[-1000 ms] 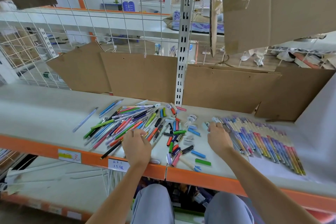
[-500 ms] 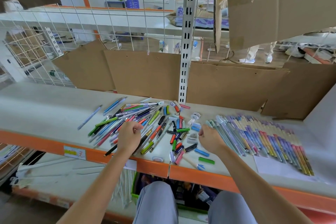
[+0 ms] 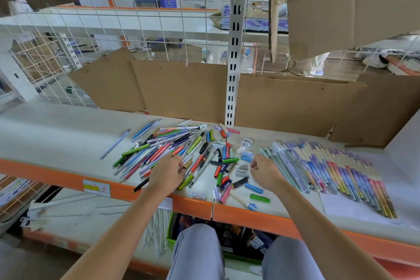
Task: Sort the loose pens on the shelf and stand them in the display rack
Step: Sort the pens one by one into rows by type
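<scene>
Left hand [image 3: 167, 174] curled, fingertips pinching among loose pens [image 3: 159, 150]; right hand [image 3: 264, 171] fisted, contents not discernible, beside sorted row [image 3: 329, 170]

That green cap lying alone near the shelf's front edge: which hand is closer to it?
Right. The right hand is just behind the green cap; the left hand is far to its left, on the pen pile.
</scene>
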